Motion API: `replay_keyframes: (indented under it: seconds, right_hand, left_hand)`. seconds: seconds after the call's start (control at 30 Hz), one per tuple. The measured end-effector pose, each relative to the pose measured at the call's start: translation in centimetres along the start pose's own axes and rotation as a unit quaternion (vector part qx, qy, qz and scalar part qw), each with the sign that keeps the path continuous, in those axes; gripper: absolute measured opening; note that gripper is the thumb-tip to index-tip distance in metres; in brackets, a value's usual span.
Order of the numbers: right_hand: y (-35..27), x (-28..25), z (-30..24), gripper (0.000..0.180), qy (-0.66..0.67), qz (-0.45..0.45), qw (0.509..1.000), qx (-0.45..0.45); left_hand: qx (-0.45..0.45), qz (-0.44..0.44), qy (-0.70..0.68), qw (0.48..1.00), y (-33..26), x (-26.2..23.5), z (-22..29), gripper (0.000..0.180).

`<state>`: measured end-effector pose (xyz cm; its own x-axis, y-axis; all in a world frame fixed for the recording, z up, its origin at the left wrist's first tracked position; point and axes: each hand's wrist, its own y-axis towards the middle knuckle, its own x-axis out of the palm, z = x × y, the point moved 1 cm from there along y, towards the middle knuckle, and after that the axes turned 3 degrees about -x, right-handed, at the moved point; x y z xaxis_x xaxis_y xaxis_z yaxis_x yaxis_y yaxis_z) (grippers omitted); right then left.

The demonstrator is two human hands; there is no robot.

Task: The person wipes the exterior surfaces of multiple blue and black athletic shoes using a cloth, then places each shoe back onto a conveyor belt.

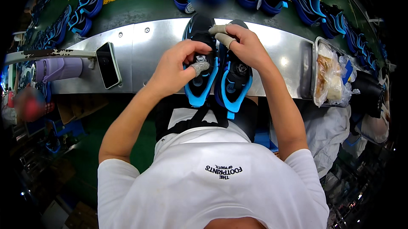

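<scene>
One metal tray of plastic-wrapped bundles, right of both hands.

black shoes — bright blue trim

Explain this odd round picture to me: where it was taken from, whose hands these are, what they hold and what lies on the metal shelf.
The one picture comes from a wide fisheye camera worn on a person's head, looking down, so straight edges bend. There is no machine, only two bare hands. The left hand and the right hand, each with wrapped fingertips, grip a pair of black and blue shoes at a shiny metal shelf. On the shelf lie a dark phone to the left and a tray of plastic bags to the right. A purple bottle lies at the shelf's left end. Beyond, more blue shoes sit on a green belt.
</scene>
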<state>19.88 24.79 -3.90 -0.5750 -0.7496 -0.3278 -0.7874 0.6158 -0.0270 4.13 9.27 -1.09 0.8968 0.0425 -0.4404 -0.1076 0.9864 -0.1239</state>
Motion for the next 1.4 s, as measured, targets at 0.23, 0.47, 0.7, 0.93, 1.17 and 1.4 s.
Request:
replay_keyframes:
  seconds: [0.23,0.47,0.7,0.93,1.17,1.4]
  right_hand:
    - [0.9,0.7,0.1,0.027,-0.076,-0.009,0.997,-0.020]
    - [1.4,0.9,0.5,0.026,-0.075,-0.008,0.997,-0.029]
    - [1.3,1.0,0.4,0.026,-0.076,-0.002,0.997,-0.033]
    - [1.5,0.9,0.4,0.026,-0.115,-0.007,0.993,-0.029]
    - [1.8,-1.4,1.0,0.024,-0.061,-0.044,0.997,-0.017]
    - [8.5,-3.3,-5.0,0.043,-0.240,0.027,0.960,-0.139]
  left_hand:
    - [0.036,0.085,0.075,0.993,-0.4,0.2,0.3,0.046]
    - [0.013,-0.046,-0.049,0.998,0.3,-0.9,-0.3,0.039]
    - [0.052,0.076,0.039,0.995,0.0,0.6,-0.1,0.040]
    - [0.070,-0.101,-0.015,0.992,0.7,-1.8,-1.1,0.044]
    - [0.108,0.113,0.149,0.976,-3.7,-0.1,2.7,0.029]
    - [0.016,-0.134,0.313,0.940,-3.0,8.3,1.6,0.058]
